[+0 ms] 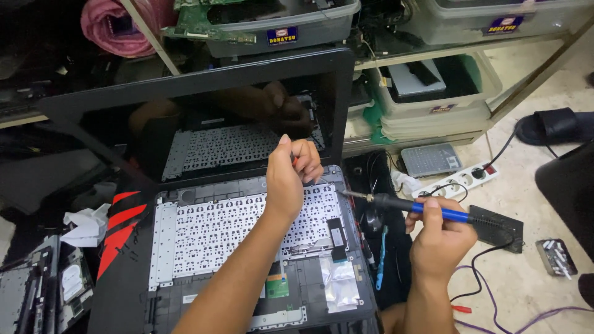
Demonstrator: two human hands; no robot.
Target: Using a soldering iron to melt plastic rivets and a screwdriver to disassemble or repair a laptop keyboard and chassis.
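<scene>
An opened black laptop (pixel 204 291) lies in front of me, its silver keyboard backplate (pixel 216 232) exposed and its dark screen (pixel 204 124) standing up behind. My left hand (pixel 289 176) hovers over the backplate's top right corner, fingers closed on a small red-tipped tool (pixel 296 162). My right hand (pixel 440 238) grips a blue-handled soldering iron (pixel 408 205), whose metal tip points left at the laptop's right edge, just below my left hand.
A white power strip (pixel 461 179) and a grey keypad device (pixel 431 159) lie on the floor at right. Cables, a black block (pixel 498 227) and a small parts box (pixel 557 256) sit nearby. Plastic bins (pixel 433 93) fill shelves behind. Crumpled tissue (pixel 86 226) is at left.
</scene>
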